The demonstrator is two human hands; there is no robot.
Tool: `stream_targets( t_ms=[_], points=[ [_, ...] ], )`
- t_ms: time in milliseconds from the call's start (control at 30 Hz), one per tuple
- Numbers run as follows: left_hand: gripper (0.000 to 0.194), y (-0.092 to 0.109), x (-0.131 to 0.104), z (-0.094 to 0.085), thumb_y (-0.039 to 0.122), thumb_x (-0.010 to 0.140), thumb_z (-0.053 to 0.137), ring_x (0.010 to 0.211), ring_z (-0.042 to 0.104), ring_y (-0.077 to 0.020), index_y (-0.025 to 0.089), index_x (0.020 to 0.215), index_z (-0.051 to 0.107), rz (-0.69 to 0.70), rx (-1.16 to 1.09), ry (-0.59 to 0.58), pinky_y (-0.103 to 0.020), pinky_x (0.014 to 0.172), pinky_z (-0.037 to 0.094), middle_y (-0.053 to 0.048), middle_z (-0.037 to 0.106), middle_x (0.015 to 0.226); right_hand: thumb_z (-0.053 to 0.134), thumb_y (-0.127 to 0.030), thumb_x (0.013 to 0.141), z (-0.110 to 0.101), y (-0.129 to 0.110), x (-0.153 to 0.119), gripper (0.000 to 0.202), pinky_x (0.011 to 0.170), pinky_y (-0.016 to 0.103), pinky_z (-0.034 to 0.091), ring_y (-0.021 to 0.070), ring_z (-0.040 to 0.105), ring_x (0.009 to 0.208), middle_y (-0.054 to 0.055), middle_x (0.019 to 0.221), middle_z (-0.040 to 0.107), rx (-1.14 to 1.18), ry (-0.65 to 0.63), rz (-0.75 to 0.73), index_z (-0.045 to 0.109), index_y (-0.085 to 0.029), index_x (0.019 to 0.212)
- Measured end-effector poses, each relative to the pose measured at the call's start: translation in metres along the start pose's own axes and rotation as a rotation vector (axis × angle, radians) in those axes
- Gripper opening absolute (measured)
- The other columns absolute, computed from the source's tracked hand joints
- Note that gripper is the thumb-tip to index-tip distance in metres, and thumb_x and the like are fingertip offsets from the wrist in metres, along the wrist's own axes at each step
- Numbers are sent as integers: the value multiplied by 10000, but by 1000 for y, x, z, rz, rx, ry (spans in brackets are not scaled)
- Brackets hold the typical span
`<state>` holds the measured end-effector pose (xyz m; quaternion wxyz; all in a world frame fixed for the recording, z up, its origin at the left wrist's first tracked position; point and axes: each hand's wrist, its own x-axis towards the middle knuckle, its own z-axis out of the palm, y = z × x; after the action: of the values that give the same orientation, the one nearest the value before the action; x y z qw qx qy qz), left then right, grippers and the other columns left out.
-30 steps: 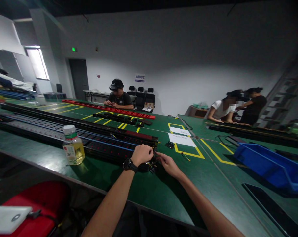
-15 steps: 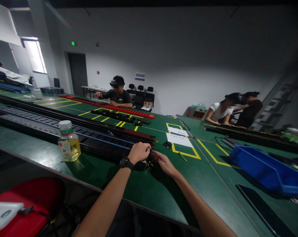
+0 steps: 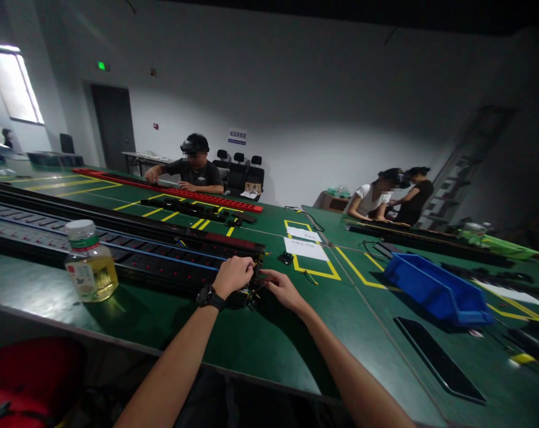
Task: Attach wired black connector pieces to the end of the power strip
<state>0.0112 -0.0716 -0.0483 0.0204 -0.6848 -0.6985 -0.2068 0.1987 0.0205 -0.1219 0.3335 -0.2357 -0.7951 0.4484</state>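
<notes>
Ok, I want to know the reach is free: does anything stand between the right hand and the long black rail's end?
Nothing visible: the right hand is close up at the end of the long black rail. The bottle stands well left, out of the way.

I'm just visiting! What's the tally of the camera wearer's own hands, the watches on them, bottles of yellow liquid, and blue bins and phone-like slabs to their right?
Own hands, left hand and right hand: 2
Wristwatch: 1
Bottle of yellow liquid: 1
Blue bin: 1
Phone-like slab: 1
Total: 6
</notes>
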Motion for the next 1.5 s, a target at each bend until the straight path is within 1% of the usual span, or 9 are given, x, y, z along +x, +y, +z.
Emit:
stream_targets(
  t_ms=[67,167,267,433,533,667,833,1167,1500],
  points=[
    [283,-1,1,1,286,966,464,940,733,-230,273,1033,738,1,-5,5,-286,800,520,-58,784,994,571,-348,845,-12,1,3,451,795,356,552,221,707,835,86,956,778,-40,90,31,697,-150,1230],
    [280,-2,2,2,292,963,465,929,732,-227,275,1021,739,8,2,8,-283,788,513,-52,783,986,526,-358,873,-41,7,3,396,714,339,533,228,689,747,83,833,758,-209,328,159,730,-144,1136],
    [288,-3,2,3,295,961,458,919,732,-229,277,1016,740,14,9,6,-287,784,513,-50,782,979,525,-301,883,-73,16,-5,338,804,351,512,262,693,889,101,910,755,-560,564,258,757,-182,1099],
    [292,-3,2,2,297,960,456,924,731,-231,278,1019,741,23,6,-2,-292,789,514,-47,783,982,590,-270,884,-97,30,-23,427,914,428,477,346,617,1130,203,1175,693,-1034,607,405,711,-159,1277],
    [291,-3,3,1,306,964,458,924,732,-233,281,1022,743,22,6,-16,-296,797,515,-48,784,983,569,-279,909,-94,33,-26,353,899,479,480,363,600,1136,203,1165,690,-1105,544,459,754,-185,1194],
    [289,-3,3,1,303,962,464,914,734,-235,282,1029,744,22,15,-16,-292,785,511,-47,786,992,553,-241,922,-89,32,-22,278,918,469,461,340,605,1125,186,1098,710,-1033,493,417,795,-224,1058],
    [291,-2,3,-1,297,962,462,905,732,-235,276,1024,745,15,17,-28,-291,781,507,-54,785,996,605,-248,871,-85,27,-14,216,856,362,466,284,666,1000,126,994,752,-839,445,346,795,-231,973],
    [291,-3,4,1,301,958,464,913,733,-237,284,1018,748,26,16,-23,-290,772,506,-52,786,996,635,-320,689,-74,19,0,259,588,264,468,178,628,626,56,746,742,-6,521,335,733,-163,870],
    [307,-3,4,1,308,959,453,920,733,-234,284,1030,750,22,30,-30,-297,811,515,-53,786,999,669,-552,721,-73,13,-4,357,456,239,321,114,465,499,22,660,640,75,514,345,636,-196,712]
  ],
)
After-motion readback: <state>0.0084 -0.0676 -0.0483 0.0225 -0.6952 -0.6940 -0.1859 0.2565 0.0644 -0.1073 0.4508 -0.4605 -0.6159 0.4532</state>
